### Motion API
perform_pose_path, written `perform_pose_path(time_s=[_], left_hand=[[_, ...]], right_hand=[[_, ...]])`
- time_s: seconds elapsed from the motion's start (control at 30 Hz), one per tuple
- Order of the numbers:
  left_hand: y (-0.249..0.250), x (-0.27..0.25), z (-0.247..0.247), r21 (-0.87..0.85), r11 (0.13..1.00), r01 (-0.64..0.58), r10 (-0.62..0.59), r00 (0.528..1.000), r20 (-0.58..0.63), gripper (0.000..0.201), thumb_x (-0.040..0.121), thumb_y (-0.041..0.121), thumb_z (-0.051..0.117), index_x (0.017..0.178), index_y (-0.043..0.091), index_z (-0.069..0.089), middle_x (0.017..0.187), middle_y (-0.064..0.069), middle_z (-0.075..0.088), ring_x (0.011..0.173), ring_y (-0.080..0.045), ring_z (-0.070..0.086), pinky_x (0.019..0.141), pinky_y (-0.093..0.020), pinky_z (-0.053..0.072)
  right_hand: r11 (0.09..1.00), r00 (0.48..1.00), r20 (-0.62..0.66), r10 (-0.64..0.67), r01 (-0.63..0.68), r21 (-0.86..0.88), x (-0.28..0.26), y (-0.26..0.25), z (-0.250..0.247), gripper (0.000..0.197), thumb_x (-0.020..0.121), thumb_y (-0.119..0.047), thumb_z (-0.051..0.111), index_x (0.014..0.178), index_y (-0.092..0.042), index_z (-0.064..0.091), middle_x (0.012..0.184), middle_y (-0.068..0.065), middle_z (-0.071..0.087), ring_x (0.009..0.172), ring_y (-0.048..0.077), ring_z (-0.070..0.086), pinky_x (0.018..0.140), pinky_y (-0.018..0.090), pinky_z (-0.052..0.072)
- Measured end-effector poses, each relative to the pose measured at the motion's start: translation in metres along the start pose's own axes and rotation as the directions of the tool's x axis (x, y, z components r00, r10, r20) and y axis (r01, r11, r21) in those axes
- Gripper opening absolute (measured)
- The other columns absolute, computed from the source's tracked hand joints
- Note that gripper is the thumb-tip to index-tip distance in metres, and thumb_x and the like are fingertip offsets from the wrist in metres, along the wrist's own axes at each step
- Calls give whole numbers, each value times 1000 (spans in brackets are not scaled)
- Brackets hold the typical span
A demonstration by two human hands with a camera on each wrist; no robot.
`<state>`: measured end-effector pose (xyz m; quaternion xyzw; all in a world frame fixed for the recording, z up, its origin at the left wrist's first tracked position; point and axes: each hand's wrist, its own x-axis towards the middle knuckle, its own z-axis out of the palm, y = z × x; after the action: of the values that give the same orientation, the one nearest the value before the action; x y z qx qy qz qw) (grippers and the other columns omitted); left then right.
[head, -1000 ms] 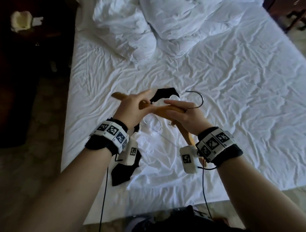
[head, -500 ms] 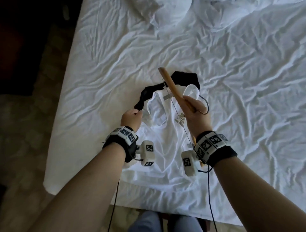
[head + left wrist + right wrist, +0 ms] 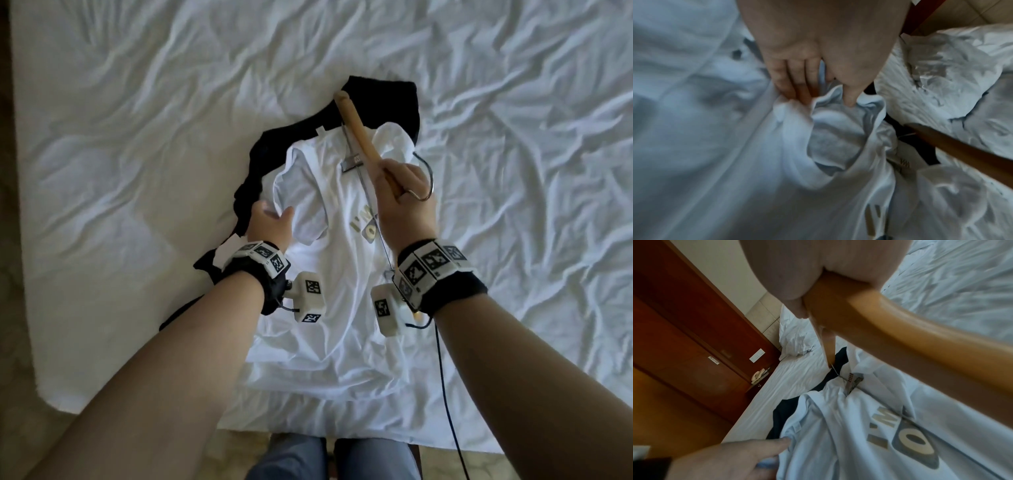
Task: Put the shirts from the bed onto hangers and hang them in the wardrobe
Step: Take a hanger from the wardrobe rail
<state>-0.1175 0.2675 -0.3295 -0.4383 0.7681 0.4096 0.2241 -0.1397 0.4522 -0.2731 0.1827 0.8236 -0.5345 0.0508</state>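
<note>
Gripping the wooden hanger (image 3: 358, 132) near its middle, the right hand (image 3: 406, 202) is seen right of centre in the head view, fingers wrapped round the wood beside the metal hook (image 3: 424, 178). The hanger is held above the white shirt (image 3: 329, 274), its long axis running from the lower right up towards the top centre of the frame, the far tip poised over the black shirt (image 3: 383, 99) that lies underneath.

The white shirt is spread on the bed (image 3: 137, 137) at the middle of the frame, collar towards the top, hem towards the bottom edge. At its left shoulder the left hand (image 3: 270, 222) is placed; in the left wrist view the fingers (image 3: 795, 81) are seen fairly straight, pressed into the bunched fabric with the thumb at the fold. Whether the cloth is truly pinched cannot be told.

The collar opening lies between the two hands, nearer the left one and just beside the hanger's far arm. It is judged that the neck must be lifted open by the left hand and the hanger's raised tip turned down into it. No wardrobe rail is shown here.
</note>
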Motion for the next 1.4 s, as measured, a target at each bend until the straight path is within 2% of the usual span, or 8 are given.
perform_pose_path(time_s=[0.2, 0.43, 0.53, 0.67, 0.8, 1.03, 1.27, 1.4], left_hand=[[-16, 14, 9, 78, 996, -36, 41, 997, -65, 53, 92, 19, 54, 142, 17, 35, 100, 3, 57, 92, -22, 58, 77, -30, 41], [-13, 11, -9, -151, 985, -80, 93, 992, 83, 72, 86, -6, 33, 152, 21, 27, 151, -1, 39, 136, -17, 39, 109, -24, 33], [-9, 12, -18, -238, 968, -73, 109, 983, 145, 54, 87, -4, 35, 136, 13, 49, 122, 2, 54, 100, -12, 55, 82, -17, 43], [-13, 7, -28, -121, 978, -170, 185, 975, 125, 16, 91, 16, 48, 78, 6, 51, 71, -7, 41, 61, -13, 37, 53, -22, 32], [-17, -7, -48, -99, 962, -254, 258, 966, 25, 38, 93, 15, 49, 61, 15, 28, 49, 8, 24, 44, -8, 21, 46, -23, 20], [9, -55, -99, -124, 878, -463, 454, 886, -93, 41, 97, 20, 51, 63, 8, 31, 57, 4, 28, 57, -11, 24, 55, -28, 26], [52, -136, -158, -122, 704, -699, 707, 707, 33, 43, 97, 24, 53, 69, -9, 50, 65, -5, 36, 63, -12, 34, 58, -27, 30], [74, -197, -197, -88, 572, -815, 819, 565, 99, 46, 98, 16, 54, 55, 16, 36, 52, 13, 28, 52, -3, 28, 52, -20, 26]], right_hand=[[992, 993, -43, -113, 110, -67, 2, 12, 7, 18, 89, -9, 60, 102, -5, 71, 98, -5, 54, 90, -25, 45, 78, -3, 33], [990, 992, -48, -115, 111, -90, 3, 12, 10, 20, 88, -12, 59, 103, -5, 71, 96, -2, 60, 85, -14, 49, 77, 0, 36], [992, 996, -23, -84, 82, -97, 1, 10, 11, 23, 88, -15, 58, 107, -7, 70, 98, -3, 59, 87, -6, 47, 77, 3, 39], [998, 1000, 8, 6, -6, -58, -3, 3, 14, 24, 90, -20, 57, 110, -16, 69, 101, -8, 58, 91, 6, 56, 83, 24, 48], [997, 985, 167, 35, -22, -77, -15, -4, 15, 28, 92, -14, 58, 118, -23, 66, 120, -8, 53, 89, -19, 49, 78, -2, 35], [999, 987, 157, 45, -41, -28, -47, -38, 13, 19, 91, -15, 61, 88, -33, 64, 129, -13, 45, 93, 10, 56, 86, 27, 46], [989, 997, 58, -45, 52, -142, -87, -97, -22, 17, 88, -26, 67, 105, -21, 69, 135, 0, 44, 99, 9, 52, 91, 27, 43], [981, 997, 33, -70, 75, -179, -112, -139, -47, 28, 87, -33, 69, 112, -20, 66, 135, 2, 41, 101, 11, 52, 89, 23, 40]])
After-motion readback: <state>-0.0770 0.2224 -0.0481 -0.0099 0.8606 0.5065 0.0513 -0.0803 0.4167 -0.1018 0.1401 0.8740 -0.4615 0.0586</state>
